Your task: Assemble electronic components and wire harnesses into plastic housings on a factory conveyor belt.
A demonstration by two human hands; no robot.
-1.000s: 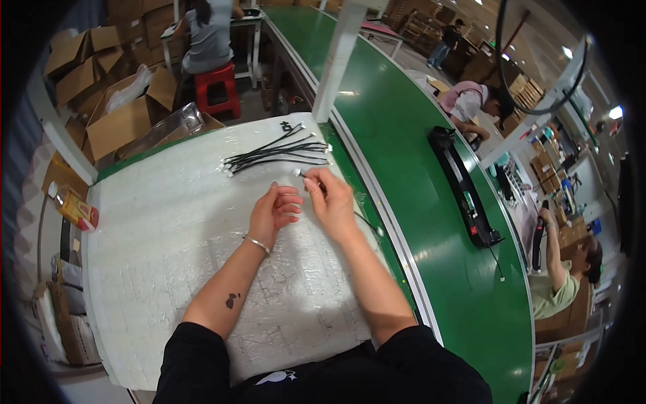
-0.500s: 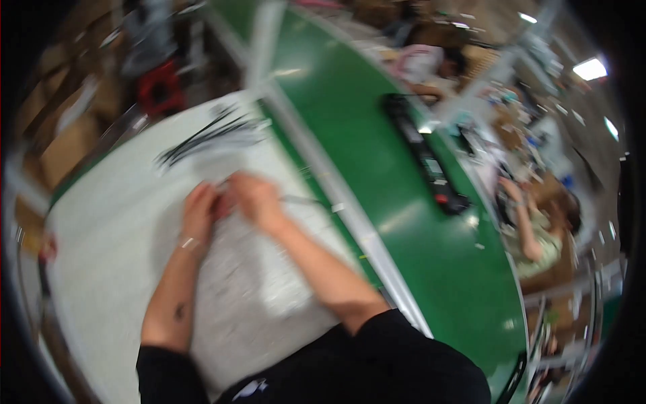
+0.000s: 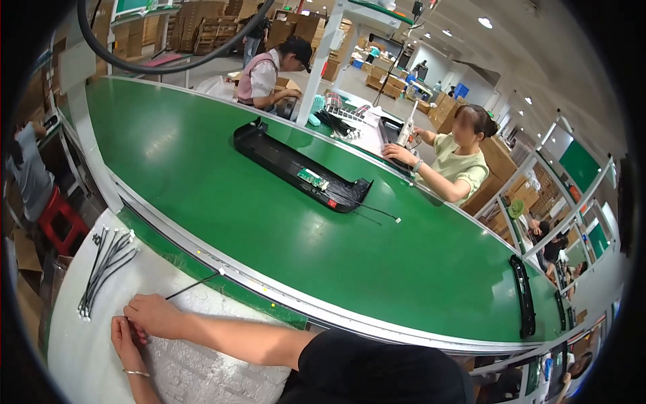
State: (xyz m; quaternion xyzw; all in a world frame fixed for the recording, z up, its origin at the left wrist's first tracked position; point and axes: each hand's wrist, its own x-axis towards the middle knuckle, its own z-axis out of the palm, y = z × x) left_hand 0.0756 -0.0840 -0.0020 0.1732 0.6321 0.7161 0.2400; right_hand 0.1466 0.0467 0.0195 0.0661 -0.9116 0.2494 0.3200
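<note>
At the lower left my right hand (image 3: 155, 317) is closed with its fingertips pinched together. A black cable (image 3: 194, 286) runs out from beside it and ends in a white connector over the green edge. My left hand (image 3: 124, 339), a bracelet at its wrist, is closed too, its fingertips meeting those of the right. What lies between the fingertips is too small and hidden to make out. Beyond them a bundle of black cables (image 3: 105, 273) with white connectors lies on the white padded worktop (image 3: 202, 367).
A green conveyor belt (image 3: 222, 202) passes beyond a metal rail. On it sits a black plastic housing (image 3: 282, 161) with a green circuit board (image 3: 311, 178) and a loose cable. More black housings (image 3: 522, 296) are at the right. Across the belt, a co-worker (image 3: 452, 158) handles a tool.
The head view has swung to the right and up, so the hands and worktop appear lower left. The picture has become sharp. Both hands stay together, fingertips closed.
</note>
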